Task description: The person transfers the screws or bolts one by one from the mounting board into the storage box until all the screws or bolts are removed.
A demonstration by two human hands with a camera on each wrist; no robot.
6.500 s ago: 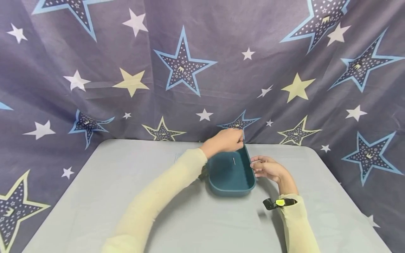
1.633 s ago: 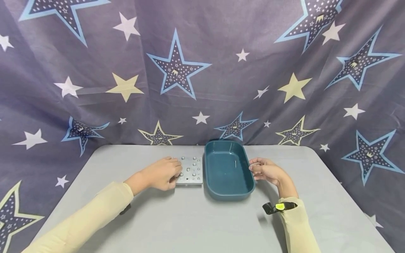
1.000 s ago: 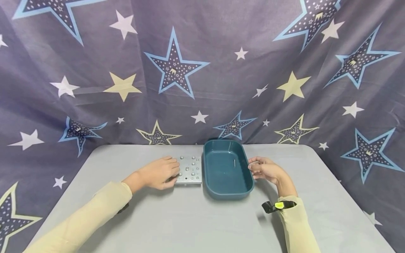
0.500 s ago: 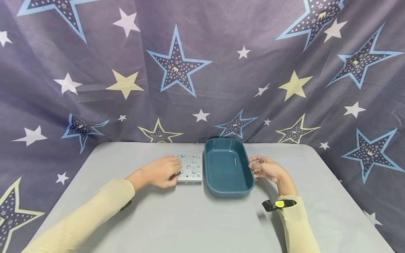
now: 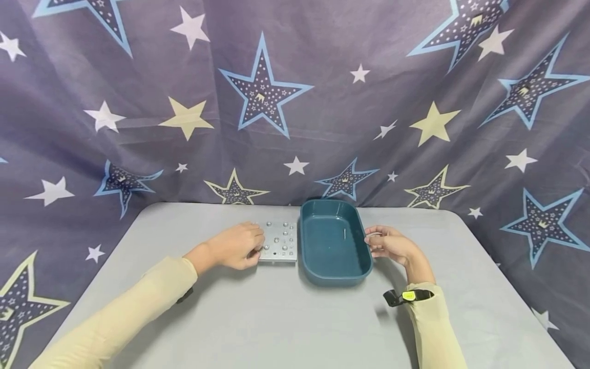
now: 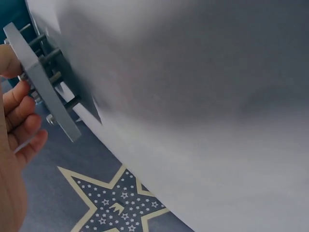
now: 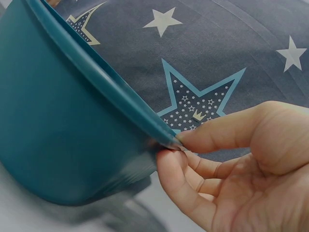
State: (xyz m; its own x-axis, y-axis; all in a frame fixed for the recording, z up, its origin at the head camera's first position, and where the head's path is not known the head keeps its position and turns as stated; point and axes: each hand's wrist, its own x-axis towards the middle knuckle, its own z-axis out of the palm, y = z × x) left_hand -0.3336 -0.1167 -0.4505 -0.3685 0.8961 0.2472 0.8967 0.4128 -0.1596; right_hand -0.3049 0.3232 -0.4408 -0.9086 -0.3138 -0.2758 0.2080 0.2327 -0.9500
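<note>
A silver metal plate [image 5: 279,237] with several bolts standing in it lies left of a teal plastic bin [image 5: 335,279]. My left hand [image 5: 238,246] is at the plate's left side, covering part of it. In the left wrist view, the thumb and index finger close around a bolt head [image 6: 23,76] on the plate's face, while the bolt shanks [image 6: 50,55] stick out of the other side. My right hand [image 5: 389,245] pinches the bin's right rim between thumb and index finger, as the right wrist view shows. One loose bolt [image 5: 344,233] lies inside the bin.
A light grey table [image 5: 295,323] carries everything. Behind it hangs a dark curtain [image 5: 332,133] printed with stars, close to the table's back edge. A black strap [image 5: 417,295] with a yellow-green tag sits on my right sleeve.
My left hand has gone from over the bin to the plate on the left, where its thumb and fingers shift slightly at the bolt. The right hand stays at the bin's rim.
</note>
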